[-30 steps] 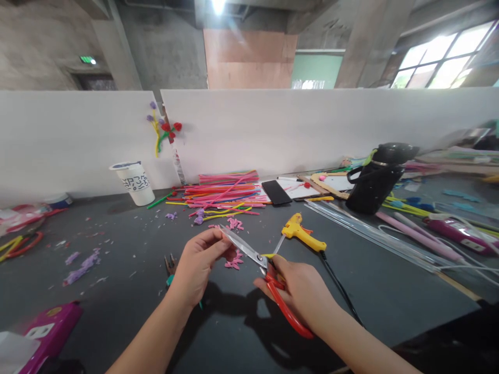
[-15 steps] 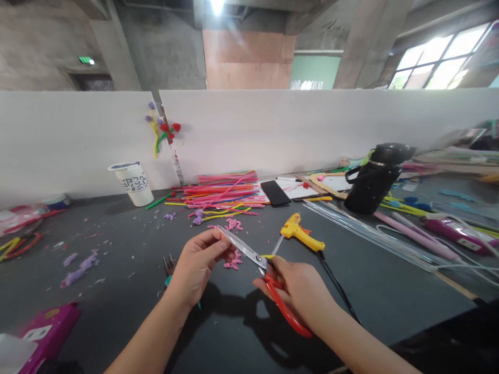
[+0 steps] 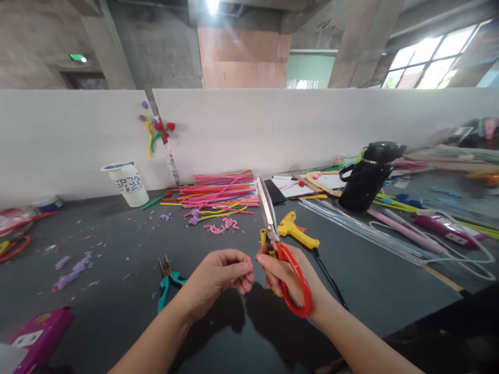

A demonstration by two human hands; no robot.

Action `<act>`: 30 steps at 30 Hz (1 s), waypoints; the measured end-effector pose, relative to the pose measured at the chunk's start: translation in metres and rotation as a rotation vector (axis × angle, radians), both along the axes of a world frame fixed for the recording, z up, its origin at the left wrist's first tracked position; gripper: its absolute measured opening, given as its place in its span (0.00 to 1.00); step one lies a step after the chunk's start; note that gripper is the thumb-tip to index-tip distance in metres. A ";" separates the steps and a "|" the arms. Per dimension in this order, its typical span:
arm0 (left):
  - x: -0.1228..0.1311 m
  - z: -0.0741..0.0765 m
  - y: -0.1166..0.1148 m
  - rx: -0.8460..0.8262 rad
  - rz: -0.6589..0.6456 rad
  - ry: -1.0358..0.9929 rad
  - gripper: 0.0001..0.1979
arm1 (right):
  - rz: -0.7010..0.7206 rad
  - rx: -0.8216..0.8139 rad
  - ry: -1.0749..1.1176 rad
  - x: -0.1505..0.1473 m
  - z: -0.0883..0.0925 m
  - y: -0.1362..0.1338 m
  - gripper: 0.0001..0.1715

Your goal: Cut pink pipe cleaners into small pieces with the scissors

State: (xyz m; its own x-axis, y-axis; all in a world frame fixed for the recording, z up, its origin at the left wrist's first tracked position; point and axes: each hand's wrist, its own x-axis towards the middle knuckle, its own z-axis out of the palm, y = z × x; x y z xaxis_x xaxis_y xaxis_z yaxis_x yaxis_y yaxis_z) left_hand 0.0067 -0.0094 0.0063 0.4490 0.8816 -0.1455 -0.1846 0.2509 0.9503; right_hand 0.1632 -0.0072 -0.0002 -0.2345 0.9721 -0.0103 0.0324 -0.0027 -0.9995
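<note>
Between thumb and fingertips, my left hand (image 3: 224, 272) pinches a small pink piece (image 3: 250, 264). My right hand (image 3: 290, 270) grips red-handled scissors (image 3: 296, 283), their blades pointing up and away and nearly together. A yellow piece (image 3: 263, 238) also shows in the right hand, by the scissors' pivot; its kind is unclear. The two hands are close but apart, above the dark table. Beyond them lies a little heap of cut pink bits (image 3: 223, 226). Behind that is a stack of mostly pink fuzzy craft stems (image 3: 218, 192).
Teal-handled pliers (image 3: 166, 283) lie left of my left forearm. A yellow glue gun (image 3: 298, 231) with a black cord rests beyond my right hand. A white cup (image 3: 130, 186), a phone (image 3: 275, 191) and a black thermos (image 3: 368, 179) stand or lie farther back.
The scissors have swung upright and away from my left fingertips. My left hand has moved right and a little down, holding the pink piece. The view has shifted slightly.
</note>
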 end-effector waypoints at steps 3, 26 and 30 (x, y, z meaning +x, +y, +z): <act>0.002 -0.003 -0.002 -0.044 -0.072 -0.004 0.07 | 0.111 -0.033 0.094 -0.002 0.003 0.000 0.13; 0.001 -0.006 0.004 0.102 0.155 0.200 0.07 | -0.140 0.038 -0.191 -0.005 -0.002 0.004 0.09; -0.004 -0.001 0.006 0.073 0.275 0.030 0.07 | -0.152 0.227 -0.505 0.005 -0.006 0.005 0.15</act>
State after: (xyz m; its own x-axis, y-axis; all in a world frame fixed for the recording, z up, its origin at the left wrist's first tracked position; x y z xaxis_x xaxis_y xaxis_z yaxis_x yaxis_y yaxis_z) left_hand 0.0025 -0.0038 0.0058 0.1883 0.9782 -0.0870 -0.2077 0.1263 0.9700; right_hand 0.1685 -0.0021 -0.0062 -0.1121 0.9854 0.1283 0.5224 0.1682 -0.8359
